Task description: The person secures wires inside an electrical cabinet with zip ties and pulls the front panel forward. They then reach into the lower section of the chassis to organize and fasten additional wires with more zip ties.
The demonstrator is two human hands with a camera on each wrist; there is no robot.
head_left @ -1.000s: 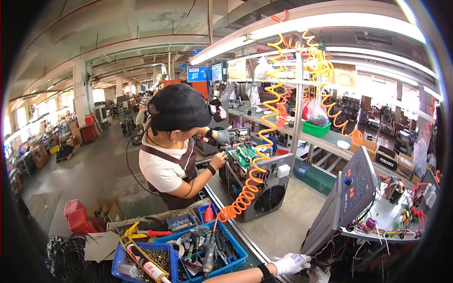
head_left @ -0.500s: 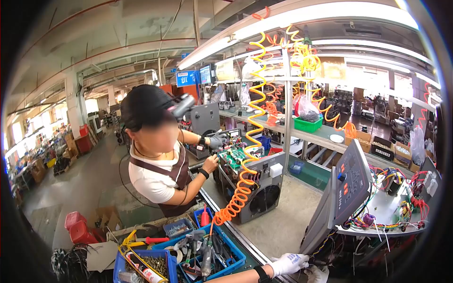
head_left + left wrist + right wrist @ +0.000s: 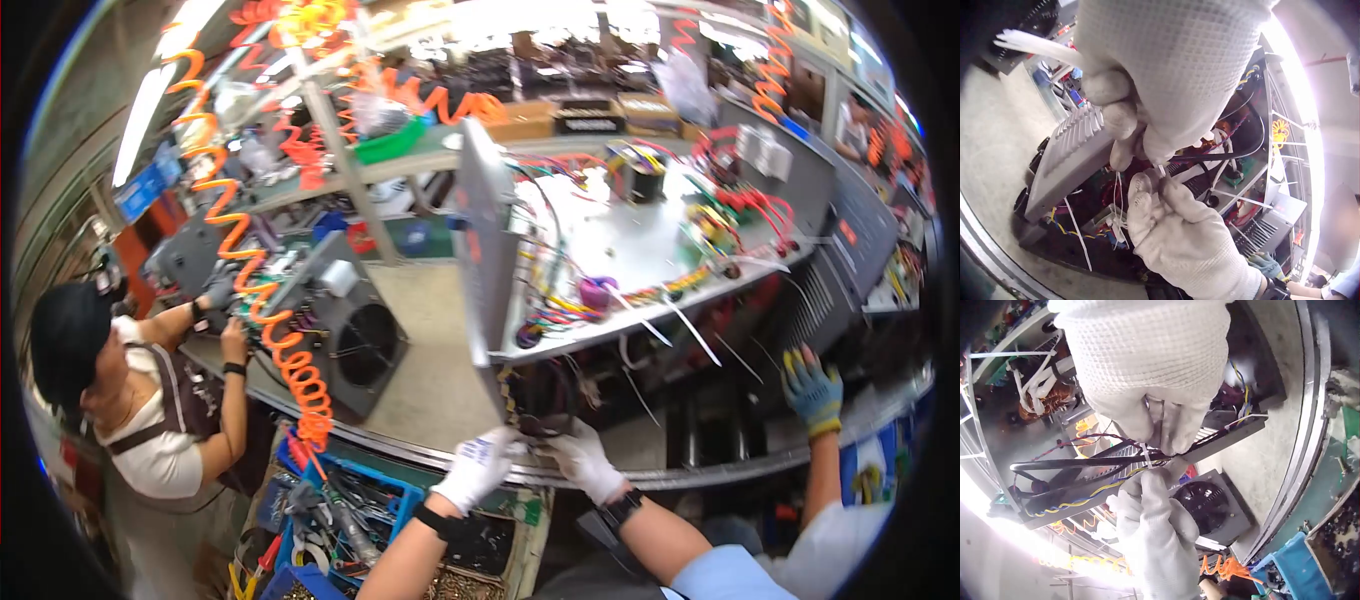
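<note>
In the head view my left hand [image 3: 477, 470] and right hand [image 3: 590, 462], both in white gloves, meet at the front edge of an opened machine [image 3: 640, 250]. The left wrist view shows a bunch of white cable ties [image 3: 1038, 47] sticking out of my left hand's curled fingers. Black cables [image 3: 1079, 464] run between the two hands, with a white cable tie [image 3: 1145, 454] across them in the right wrist view. My right hand [image 3: 1147, 369] pinches at this tie with fingertips together, against the left hand's fingertips. Part of the tie is hidden by the fingers.
Another person's gloved hand [image 3: 812, 390] is at the machine's right side. To the left a person [image 3: 150, 390] works on a unit with a fan [image 3: 365, 345]. A blue tool bin [image 3: 400, 490] stands beside my left arm, and an orange coiled hose [image 3: 300, 375] hangs nearby.
The head view has swung right and down, so my hands and the opened machine now lie near the middle. Both hands stay together at the machine's front edge.
</note>
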